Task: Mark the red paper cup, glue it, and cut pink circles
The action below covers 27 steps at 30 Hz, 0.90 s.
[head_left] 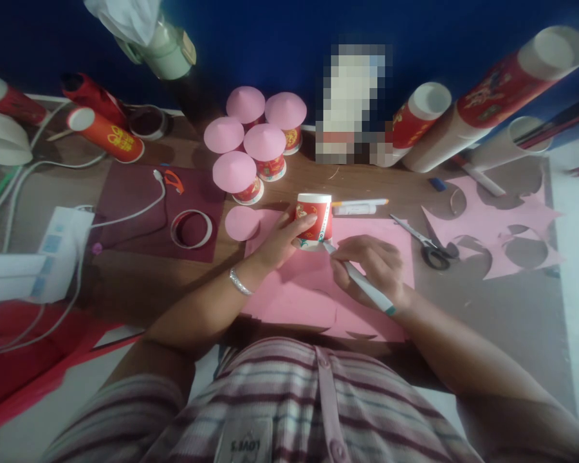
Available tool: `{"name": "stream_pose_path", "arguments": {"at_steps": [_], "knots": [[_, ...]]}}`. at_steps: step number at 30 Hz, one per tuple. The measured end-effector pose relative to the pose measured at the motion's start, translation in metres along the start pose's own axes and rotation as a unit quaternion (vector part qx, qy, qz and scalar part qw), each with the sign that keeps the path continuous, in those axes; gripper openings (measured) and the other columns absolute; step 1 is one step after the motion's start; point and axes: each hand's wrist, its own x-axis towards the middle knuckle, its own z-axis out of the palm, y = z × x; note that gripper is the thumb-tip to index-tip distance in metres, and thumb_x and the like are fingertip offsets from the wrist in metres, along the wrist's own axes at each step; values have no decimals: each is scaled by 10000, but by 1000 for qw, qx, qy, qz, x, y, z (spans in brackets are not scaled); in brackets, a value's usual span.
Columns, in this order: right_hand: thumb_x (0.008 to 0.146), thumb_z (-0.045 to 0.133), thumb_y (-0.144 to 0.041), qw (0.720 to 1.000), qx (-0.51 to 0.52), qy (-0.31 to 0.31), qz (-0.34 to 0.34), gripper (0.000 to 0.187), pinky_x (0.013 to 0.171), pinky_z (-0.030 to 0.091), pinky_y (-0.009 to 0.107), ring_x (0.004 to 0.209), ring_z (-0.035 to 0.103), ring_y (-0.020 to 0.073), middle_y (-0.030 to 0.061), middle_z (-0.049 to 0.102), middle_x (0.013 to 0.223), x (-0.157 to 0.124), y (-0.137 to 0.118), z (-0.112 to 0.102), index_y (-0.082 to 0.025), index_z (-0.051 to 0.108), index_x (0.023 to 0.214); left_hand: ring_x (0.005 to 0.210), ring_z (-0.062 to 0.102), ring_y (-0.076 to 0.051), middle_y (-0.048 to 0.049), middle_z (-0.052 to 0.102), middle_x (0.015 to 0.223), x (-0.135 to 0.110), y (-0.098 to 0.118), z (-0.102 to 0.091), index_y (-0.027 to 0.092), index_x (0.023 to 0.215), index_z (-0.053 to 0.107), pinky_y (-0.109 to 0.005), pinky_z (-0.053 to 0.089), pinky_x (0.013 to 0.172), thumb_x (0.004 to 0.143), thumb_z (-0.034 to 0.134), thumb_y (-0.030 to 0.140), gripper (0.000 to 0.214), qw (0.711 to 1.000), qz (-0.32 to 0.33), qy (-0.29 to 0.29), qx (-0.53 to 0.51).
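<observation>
My left hand [289, 236] is closed around a red-and-white paper cup [313, 212] with printed patterns, thumb across its front. The cup stands over pink paper [294, 296]. In my right hand [374, 263] is a slim white-and-grey craft knife [369, 287] with a teal end, its tip at the lower front of the cup. Beyond my left hand stand several small red cups topped with pink paper cones [264, 143]. A pink paper disc [242, 223] lies beside the sheet. An orange-capped pen [361, 203] and a white marker [354, 210] lie just behind the cup.
At right are black-handled scissors [431, 251] and pink paper scraps [496, 225] with round cut-outs. Tall red-and-white cup stacks [506, 96] lean at the back right. A roll of tape [192, 229], white cables and a power strip [62, 251] occupy the left.
</observation>
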Motion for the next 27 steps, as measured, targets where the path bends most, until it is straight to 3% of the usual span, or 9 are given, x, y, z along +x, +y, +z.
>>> {"name": "stream_pose_path", "arguments": {"at_steps": [27], "knots": [[885, 665, -72, 1000, 4, -2, -3, 182, 581, 592, 289, 637, 681, 150, -4, 688, 733, 1, -1, 0, -210, 587, 974, 895, 720, -196, -42, 742, 991, -1, 1, -1, 200, 1091, 643, -316, 511, 773, 853, 762, 461, 373, 1000, 6, -5, 17]]}}
